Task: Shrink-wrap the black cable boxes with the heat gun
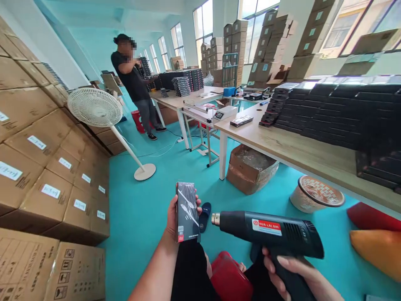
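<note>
My left hand grips a black product box in shiny clear film, its fingers wrapped round both sides. The box is upright, its printed face toward me, with a red patch at the lower left corner. In my right hand is a black heat gun with a red and white label, held by its handle. The metal nozzle points left at the box's lower right side, a short gap away from it.
On the table at right are stacked black boxes and one wrapped box. A white fan and cartons stand left. A person stands at the far table. Below are an open carton and a bin.
</note>
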{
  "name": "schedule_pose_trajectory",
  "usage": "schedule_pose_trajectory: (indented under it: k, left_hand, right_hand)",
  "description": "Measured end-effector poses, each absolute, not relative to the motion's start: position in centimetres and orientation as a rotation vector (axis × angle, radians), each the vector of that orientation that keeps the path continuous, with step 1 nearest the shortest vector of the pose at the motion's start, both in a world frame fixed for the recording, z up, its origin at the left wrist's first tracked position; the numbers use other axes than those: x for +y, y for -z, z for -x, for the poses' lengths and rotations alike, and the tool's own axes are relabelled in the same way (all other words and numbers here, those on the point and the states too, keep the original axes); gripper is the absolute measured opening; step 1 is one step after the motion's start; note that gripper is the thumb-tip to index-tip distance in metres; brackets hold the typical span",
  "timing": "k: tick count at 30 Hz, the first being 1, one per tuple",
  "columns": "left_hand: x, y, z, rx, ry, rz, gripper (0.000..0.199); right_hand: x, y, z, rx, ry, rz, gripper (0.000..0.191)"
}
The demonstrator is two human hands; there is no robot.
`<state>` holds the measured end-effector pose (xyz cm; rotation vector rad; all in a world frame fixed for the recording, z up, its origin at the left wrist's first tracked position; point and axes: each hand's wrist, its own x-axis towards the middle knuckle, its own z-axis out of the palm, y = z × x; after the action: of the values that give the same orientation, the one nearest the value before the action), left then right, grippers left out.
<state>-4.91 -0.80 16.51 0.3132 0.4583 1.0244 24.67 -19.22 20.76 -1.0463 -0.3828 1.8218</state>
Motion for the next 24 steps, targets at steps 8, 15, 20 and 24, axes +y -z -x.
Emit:
schedule_pose_trajectory:
  k: [8, 15, 20, 24]
  left_hand:
    - [-1.5, -16.7, 3.6, 0.668, -0.874, -0.364, 0.049]
    - [-1.9, -17.2, 4.9, 0.647, -0.969, -0.324, 0.047]
    - [-0.7, -16.9, 5.0, 0.698, -0.92, -0.216, 0.054]
    - [-0.1, -16.4, 5.7, 0.703, -1.044, -0.195, 0.054]
  right_hand:
    - [-15.9, -22.9, -22.8, -0.35, -1.734, 1.026, 0.028]
    - [-15.6, -25.7, -22.0, -1.014, -1.858, 1.178, 0.029]
    - [-13.0, -27.2, -21.2, -1.067, -1.629, 1.261, 0.028]
    - [-11.8, -26.2, -21.9, -1.264, -1.915, 1.161, 0.022]
